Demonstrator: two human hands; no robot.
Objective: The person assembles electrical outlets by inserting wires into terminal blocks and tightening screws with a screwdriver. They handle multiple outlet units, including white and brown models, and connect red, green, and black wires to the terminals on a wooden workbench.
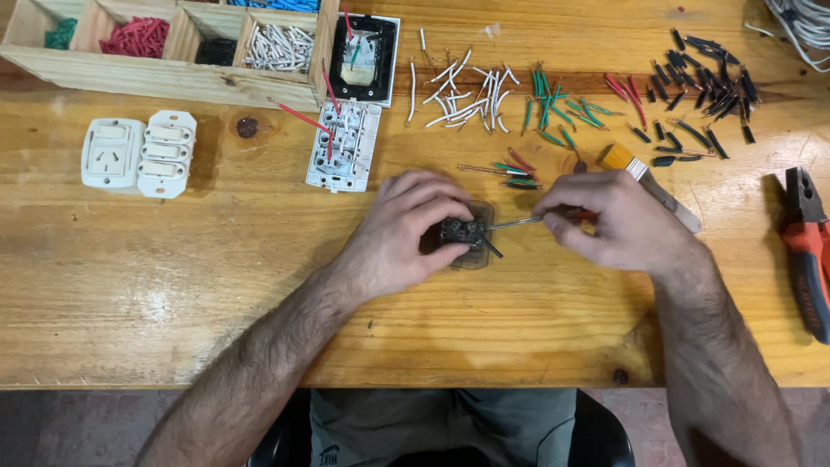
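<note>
My left hand (pixel 405 227) presses down on a small dark translucent switch module (pixel 467 235) lying on the wooden table (pixel 130 285), fingers curled over its left side. A short black wire (pixel 489 247) sticks out of the module toward the lower right. My right hand (pixel 616 218) grips a thin screwdriver (pixel 514 222) whose metal shaft points left, its tip touching the module's top. Just above the hands lie a few loose green, red and black wire pieces (pixel 515 168).
A wooden compartment box (pixel 173 76) with coloured wire pieces sits at the back left. White outlet and switch modules (pixel 138 154), a white backplate (pixel 344 145), a black frame (pixel 365 59), piles of white (pixel 458 93), green (pixel 558 108) and black (pixel 705 78) wires, a brush (pixel 644 177), red pliers (pixel 808 251).
</note>
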